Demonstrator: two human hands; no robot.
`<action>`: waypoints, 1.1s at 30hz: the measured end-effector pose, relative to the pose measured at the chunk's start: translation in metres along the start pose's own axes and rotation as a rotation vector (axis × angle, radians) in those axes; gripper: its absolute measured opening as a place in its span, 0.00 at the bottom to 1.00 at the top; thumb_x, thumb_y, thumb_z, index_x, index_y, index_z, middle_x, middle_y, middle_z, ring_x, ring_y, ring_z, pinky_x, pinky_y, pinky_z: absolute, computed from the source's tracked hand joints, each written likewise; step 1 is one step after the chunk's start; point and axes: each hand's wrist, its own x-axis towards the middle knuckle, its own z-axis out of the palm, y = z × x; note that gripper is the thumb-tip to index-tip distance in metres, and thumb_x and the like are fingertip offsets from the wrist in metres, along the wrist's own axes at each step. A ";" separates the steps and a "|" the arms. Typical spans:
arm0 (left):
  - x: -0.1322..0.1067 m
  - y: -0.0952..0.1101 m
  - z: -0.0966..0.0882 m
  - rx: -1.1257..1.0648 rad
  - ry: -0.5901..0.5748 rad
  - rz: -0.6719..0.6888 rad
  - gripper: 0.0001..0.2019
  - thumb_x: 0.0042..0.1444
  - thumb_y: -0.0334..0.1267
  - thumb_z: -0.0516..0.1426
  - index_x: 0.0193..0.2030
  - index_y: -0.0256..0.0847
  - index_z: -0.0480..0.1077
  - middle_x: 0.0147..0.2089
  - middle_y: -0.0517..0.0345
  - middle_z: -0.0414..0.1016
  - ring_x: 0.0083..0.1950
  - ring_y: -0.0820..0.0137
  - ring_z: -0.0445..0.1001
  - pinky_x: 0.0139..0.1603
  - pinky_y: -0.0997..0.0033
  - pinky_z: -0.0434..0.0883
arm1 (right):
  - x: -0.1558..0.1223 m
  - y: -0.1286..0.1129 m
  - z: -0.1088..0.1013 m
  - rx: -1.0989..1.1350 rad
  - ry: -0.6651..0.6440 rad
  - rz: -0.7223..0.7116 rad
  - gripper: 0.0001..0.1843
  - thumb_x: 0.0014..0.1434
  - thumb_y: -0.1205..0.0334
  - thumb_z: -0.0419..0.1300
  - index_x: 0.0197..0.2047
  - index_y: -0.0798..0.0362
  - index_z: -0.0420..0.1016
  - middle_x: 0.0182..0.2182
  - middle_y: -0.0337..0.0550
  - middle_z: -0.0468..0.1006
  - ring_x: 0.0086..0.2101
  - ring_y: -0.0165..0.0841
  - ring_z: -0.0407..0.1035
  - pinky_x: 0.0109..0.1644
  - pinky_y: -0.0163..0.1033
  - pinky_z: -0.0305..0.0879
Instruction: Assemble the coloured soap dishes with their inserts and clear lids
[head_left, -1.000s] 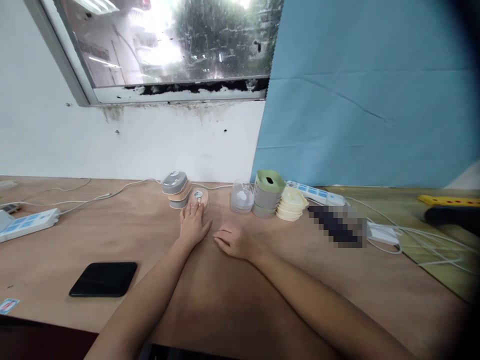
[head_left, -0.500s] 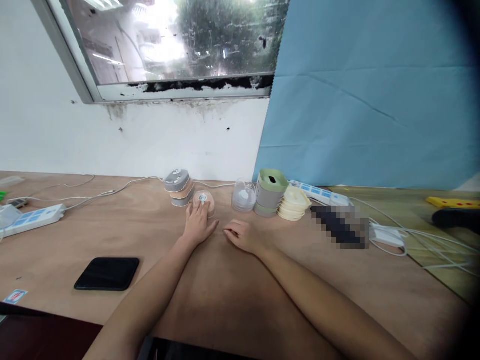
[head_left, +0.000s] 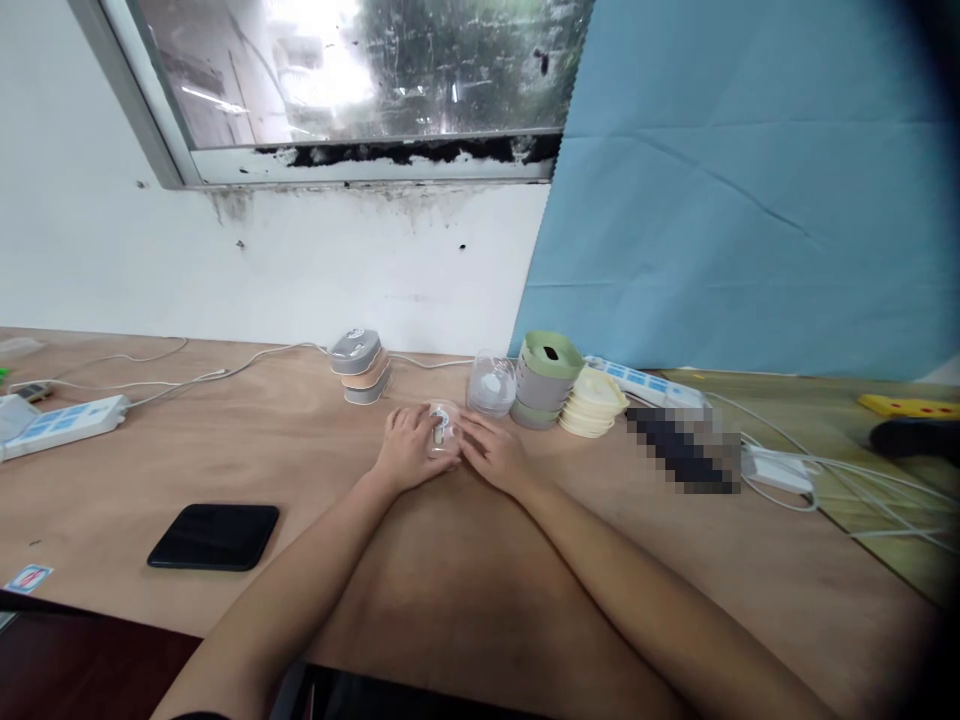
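A small clear plastic container point(head_left: 448, 440) with a round printed label on top rests on the brown table. My left hand point(head_left: 409, 448) grips it from the left, fingers over its top and thumb along the near side. From the right, the fingers of my right hand point(head_left: 495, 455) close against its side. The fingers cover part of the container. Just behind my right hand stands a stack of clear plastic pieces point(head_left: 491, 385). Beside that are a green and grey container stack point(head_left: 549, 375) and a pile of cream-coloured lids point(head_left: 592, 402).
A grey and peach container stack point(head_left: 361, 365) stands at the back left. A black phone point(head_left: 215, 537) lies near my left forearm. White power strips point(head_left: 67, 438) and cables run along both sides. A pixelated dark object point(head_left: 682, 450) lies at the right. A wall point(head_left: 337, 260) bounds the back.
My left hand has moved right with the clear container, away from the grey and peach stack. My right hand has gone from resting on the table to gripping the container's right side.
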 end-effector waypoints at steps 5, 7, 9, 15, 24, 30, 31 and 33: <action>-0.001 -0.010 0.006 -0.041 -0.039 -0.169 0.45 0.41 0.65 0.61 0.63 0.44 0.56 0.65 0.41 0.58 0.65 0.52 0.58 0.62 0.49 0.57 | 0.000 0.004 0.006 -0.031 -0.162 0.026 0.27 0.64 0.54 0.52 0.64 0.50 0.61 0.63 0.51 0.62 0.62 0.42 0.57 0.64 0.53 0.56; -0.002 -0.012 0.006 -0.051 -0.034 -0.189 0.52 0.37 0.67 0.62 0.65 0.41 0.52 0.66 0.38 0.56 0.68 0.51 0.53 0.62 0.48 0.57 | -0.001 0.005 0.009 -0.041 -0.167 0.038 0.28 0.63 0.54 0.54 0.65 0.51 0.60 0.61 0.52 0.65 0.60 0.43 0.59 0.63 0.54 0.58; -0.002 -0.014 0.006 -0.060 -0.039 -0.192 0.55 0.35 0.67 0.62 0.66 0.39 0.50 0.66 0.37 0.56 0.69 0.50 0.52 0.62 0.47 0.57 | -0.003 0.004 0.011 -0.038 -0.146 0.034 0.28 0.61 0.55 0.57 0.63 0.50 0.63 0.58 0.51 0.69 0.57 0.43 0.63 0.61 0.54 0.60; -0.006 -0.017 0.007 -0.250 -0.068 -0.229 0.42 0.56 0.58 0.53 0.70 0.36 0.42 0.69 0.35 0.52 0.68 0.52 0.55 0.64 0.49 0.58 | -0.005 -0.002 0.012 0.047 -0.120 0.115 0.38 0.50 0.47 0.66 0.63 0.48 0.63 0.58 0.52 0.69 0.56 0.46 0.65 0.58 0.55 0.64; -0.016 0.018 0.015 -0.345 -0.032 -0.040 0.45 0.61 0.57 0.45 0.70 0.34 0.20 0.73 0.37 0.24 0.73 0.53 0.27 0.69 0.44 0.42 | -0.002 0.021 0.012 0.110 -0.138 0.077 0.26 0.55 0.52 0.63 0.57 0.48 0.71 0.53 0.49 0.75 0.51 0.43 0.71 0.54 0.51 0.67; -0.016 0.032 0.007 -0.415 -0.077 0.151 0.51 0.56 0.63 0.48 0.70 0.35 0.20 0.73 0.37 0.24 0.73 0.52 0.29 0.70 0.45 0.43 | 0.001 0.012 0.012 0.104 -0.153 0.114 0.30 0.53 0.47 0.64 0.57 0.51 0.69 0.46 0.48 0.79 0.43 0.41 0.73 0.45 0.45 0.68; -0.015 0.031 0.005 -0.413 -0.075 0.190 0.52 0.55 0.64 0.49 0.70 0.35 0.21 0.73 0.37 0.24 0.73 0.51 0.30 0.70 0.45 0.43 | 0.001 0.009 0.012 0.096 -0.154 0.125 0.27 0.55 0.48 0.62 0.55 0.51 0.71 0.43 0.47 0.79 0.40 0.39 0.73 0.43 0.43 0.67; -0.014 0.031 0.001 -0.399 -0.073 0.259 0.53 0.53 0.64 0.52 0.71 0.36 0.25 0.73 0.38 0.25 0.73 0.50 0.32 0.70 0.45 0.44 | 0.002 0.006 0.010 0.068 -0.136 0.142 0.22 0.58 0.49 0.58 0.51 0.52 0.73 0.37 0.46 0.80 0.35 0.36 0.72 0.39 0.40 0.65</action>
